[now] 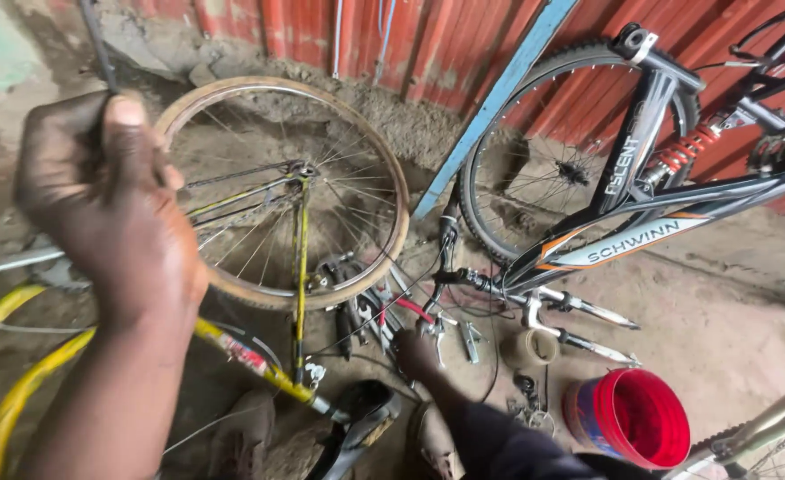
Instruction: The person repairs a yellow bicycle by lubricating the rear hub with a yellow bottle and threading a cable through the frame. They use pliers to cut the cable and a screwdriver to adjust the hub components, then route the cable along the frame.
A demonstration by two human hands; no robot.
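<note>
At the frame's left the left hand (pixel 108 204) is gripping a thin dark rod (pixel 97 44), apparently steadying it, while the right hand (pixel 416 354) is reaching low among tools (pixel 366 311), its grip hidden.

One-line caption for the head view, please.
Left hand raised, gripping a thin dark rod, right hand reaching among tools beneath an upturned yellow bicycle, red bucket nearby.
</note>
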